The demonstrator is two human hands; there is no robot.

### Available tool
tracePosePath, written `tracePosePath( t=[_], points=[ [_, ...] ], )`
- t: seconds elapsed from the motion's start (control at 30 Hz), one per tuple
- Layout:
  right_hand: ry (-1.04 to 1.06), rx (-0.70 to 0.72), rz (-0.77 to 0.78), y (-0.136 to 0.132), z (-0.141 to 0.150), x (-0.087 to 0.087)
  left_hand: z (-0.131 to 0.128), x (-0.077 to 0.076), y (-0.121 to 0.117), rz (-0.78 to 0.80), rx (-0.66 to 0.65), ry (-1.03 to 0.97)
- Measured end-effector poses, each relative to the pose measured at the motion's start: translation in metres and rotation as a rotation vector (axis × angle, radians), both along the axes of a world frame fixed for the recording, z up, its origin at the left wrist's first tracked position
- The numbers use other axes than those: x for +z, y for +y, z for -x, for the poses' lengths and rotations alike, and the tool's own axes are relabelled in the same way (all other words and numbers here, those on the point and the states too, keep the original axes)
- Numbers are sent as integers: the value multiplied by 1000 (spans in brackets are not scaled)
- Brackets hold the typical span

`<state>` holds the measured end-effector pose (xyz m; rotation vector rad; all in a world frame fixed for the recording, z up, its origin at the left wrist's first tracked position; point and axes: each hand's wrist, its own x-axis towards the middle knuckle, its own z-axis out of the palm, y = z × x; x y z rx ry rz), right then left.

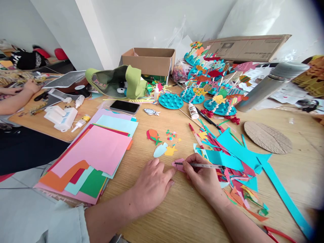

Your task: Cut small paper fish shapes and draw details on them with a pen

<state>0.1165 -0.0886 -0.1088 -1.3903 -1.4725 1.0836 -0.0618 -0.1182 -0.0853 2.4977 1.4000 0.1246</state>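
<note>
My right hand (202, 173) grips a slim pen (206, 165) with a clear barrel, its tip on a small pink paper cutout (179, 164). The cutout lies flat on the wooden table, partly covered by my right fingers. My left hand (154, 180) rests palm down to its left, index finger stretched out to the cutout's edge. Just beyond lie a light blue paper fish (160, 150), a yellow paper star shape (171, 150) and an orange, red and green paper fish (153, 135). Small coloured paper dots (171, 135) are scattered beside them.
Coloured paper sheets (93, 148) are stacked at left. Turquoise scraps (233, 148) and red scissors handles (278, 233) lie at right. Behind stand decorated blue bases (170, 101), a grey bottle (273, 87) and a cardboard box (149, 57). Another person's hand (31, 86) is at far left.
</note>
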Motion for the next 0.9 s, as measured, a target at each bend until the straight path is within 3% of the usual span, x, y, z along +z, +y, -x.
tracePosePath(
  t=[0.9],
  points=[
    [-26, 6, -16, -1, -1, -3, 0, 0, 0, 1, 2, -1]
  ],
)
